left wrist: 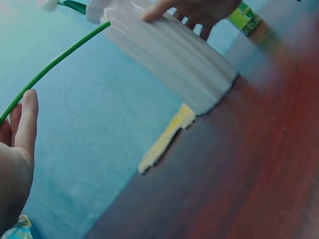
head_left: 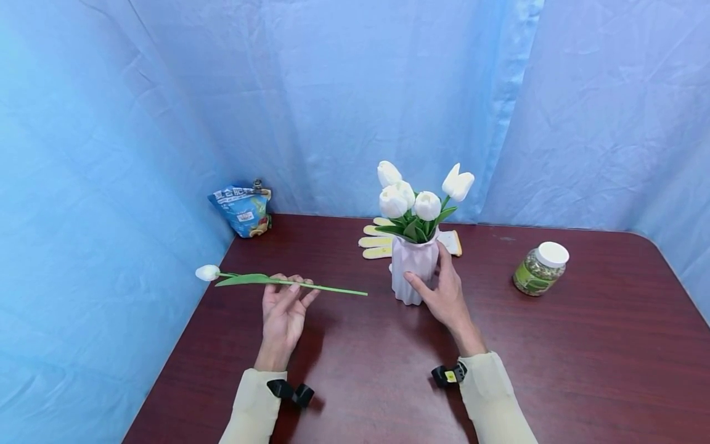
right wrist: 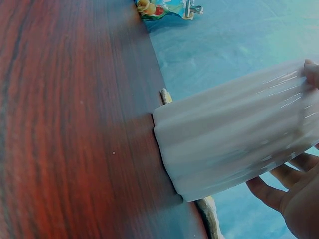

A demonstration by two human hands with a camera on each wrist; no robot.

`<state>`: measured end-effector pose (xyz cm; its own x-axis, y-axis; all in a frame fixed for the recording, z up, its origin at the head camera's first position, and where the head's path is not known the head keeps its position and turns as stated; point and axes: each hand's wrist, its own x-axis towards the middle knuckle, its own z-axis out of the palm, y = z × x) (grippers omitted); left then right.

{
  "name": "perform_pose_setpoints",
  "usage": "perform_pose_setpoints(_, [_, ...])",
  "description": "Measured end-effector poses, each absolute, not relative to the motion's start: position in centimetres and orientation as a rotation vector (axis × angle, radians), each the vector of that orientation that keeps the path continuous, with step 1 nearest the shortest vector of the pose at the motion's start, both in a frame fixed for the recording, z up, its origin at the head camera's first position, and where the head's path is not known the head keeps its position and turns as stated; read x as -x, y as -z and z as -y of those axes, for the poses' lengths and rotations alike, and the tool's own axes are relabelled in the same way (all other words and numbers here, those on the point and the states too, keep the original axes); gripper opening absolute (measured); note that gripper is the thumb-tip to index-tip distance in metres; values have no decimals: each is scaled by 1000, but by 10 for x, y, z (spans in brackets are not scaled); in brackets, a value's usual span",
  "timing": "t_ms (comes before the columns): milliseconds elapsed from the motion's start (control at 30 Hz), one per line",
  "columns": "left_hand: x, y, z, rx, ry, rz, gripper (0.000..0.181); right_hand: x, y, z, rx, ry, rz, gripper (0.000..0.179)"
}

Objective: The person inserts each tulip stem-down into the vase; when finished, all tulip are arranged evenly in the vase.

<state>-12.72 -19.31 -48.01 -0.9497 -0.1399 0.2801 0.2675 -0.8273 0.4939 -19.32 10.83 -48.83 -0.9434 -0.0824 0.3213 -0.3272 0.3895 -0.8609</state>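
Observation:
A white tulip (head_left: pixel 208 272) with a long green stem lies almost level in my left hand (head_left: pixel 284 314), pinched between thumb and fingers. Its bloom points left and the bare stem end points toward the vase. The pale ribbed vase (head_left: pixel 415 271) stands upright on the table, with several white tulips (head_left: pixel 427 206) and green leaves in its mouth. My right hand (head_left: pixel 446 296) grips the vase from the right side, thumb across the front. In the left wrist view the green stem (left wrist: pixel 60 59) rises from the fingers, its tip overlapping the vase (left wrist: pixel 174 59).
Yellow-and-white work gloves (head_left: pixel 377 242) lie behind the vase, partly hidden by it. A white-lidded jar (head_left: pixel 540 269) stands on the right. At the back left, a blue bag (head_left: pixel 244 209) with a binder clip leans near the curtain (head_left: pixel 344 111). The table (head_left: pixel 377 376) is dark red.

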Motion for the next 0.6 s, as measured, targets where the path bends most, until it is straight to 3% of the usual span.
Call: perform_pose_setpoints(600, [139, 448, 181, 368, 2773, 794, 31, 194, 489, -108, -366, -1582, 2419, 87])
